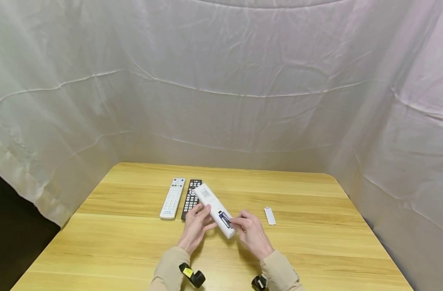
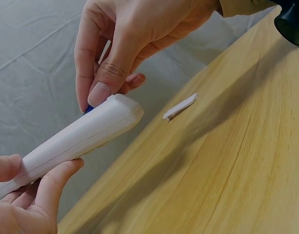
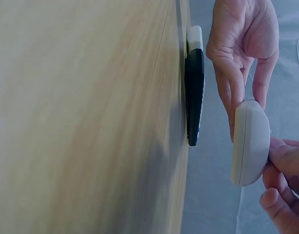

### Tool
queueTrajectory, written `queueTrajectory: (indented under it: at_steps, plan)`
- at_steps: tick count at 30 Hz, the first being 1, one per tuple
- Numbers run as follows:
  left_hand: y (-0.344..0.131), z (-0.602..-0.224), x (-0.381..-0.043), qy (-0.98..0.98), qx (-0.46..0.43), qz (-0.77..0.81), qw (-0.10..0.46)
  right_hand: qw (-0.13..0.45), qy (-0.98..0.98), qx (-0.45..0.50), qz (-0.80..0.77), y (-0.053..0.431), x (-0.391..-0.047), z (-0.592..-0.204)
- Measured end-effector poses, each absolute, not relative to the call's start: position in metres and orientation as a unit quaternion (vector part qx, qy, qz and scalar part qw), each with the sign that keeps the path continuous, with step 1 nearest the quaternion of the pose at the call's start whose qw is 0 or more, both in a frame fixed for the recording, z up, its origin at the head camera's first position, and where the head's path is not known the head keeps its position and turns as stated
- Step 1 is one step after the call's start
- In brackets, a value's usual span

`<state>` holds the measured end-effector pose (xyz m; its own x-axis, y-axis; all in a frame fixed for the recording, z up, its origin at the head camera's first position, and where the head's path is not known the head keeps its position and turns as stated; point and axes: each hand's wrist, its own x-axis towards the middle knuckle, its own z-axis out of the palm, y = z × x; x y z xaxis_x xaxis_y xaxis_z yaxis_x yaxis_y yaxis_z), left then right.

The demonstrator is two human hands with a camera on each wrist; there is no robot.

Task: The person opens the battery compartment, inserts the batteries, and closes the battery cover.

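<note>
A white remote control (image 1: 214, 203) is held up over the table, its back turned up and its battery compartment uncovered. My left hand (image 1: 195, 227) grips it by the sides near the middle, thumb on one edge and fingers on the other. In the compartment lies a blue and silver battery (image 1: 224, 218). My right hand (image 1: 252, 233) is at that end of the remote, and its thumb and index finger pinch a battery at the compartment; a bit of blue (image 2: 89, 109) shows under the fingertips in the left wrist view. The fingers cover most of it.
The white battery cover (image 1: 270, 216) lies on the wooden table (image 1: 315, 242) right of the hands. Another white remote (image 1: 172, 198) and a black remote (image 1: 190, 200) lie side by side on the left, buttons up. Pale curtains (image 1: 243, 121) hang behind and around the table.
</note>
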<state>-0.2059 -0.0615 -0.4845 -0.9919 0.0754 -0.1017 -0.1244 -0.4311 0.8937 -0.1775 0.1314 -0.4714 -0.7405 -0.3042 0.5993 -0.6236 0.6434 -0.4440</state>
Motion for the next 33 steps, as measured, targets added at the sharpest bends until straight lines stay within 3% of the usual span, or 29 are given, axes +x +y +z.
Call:
queueTrajectory:
  at_steps: [6, 22, 33]
  plan:
    - [-0.063, -0.485, -0.204, 0.54, -0.015, 0.839, 0.062, 0.24, -0.87, 0.261, 0.341, 0.131, -0.178, -0.471]
    - [-0.067, -0.485, -0.207, 0.551, -0.006, 0.83, 0.082, 0.066, -0.847, 0.136, 0.509, 0.136, -0.184, -0.465]
    - [-0.067, -0.485, -0.207, 0.553, 0.005, 0.828, 0.095, 0.015, -0.825, 0.14, 0.547, 0.143, -0.187, -0.469]
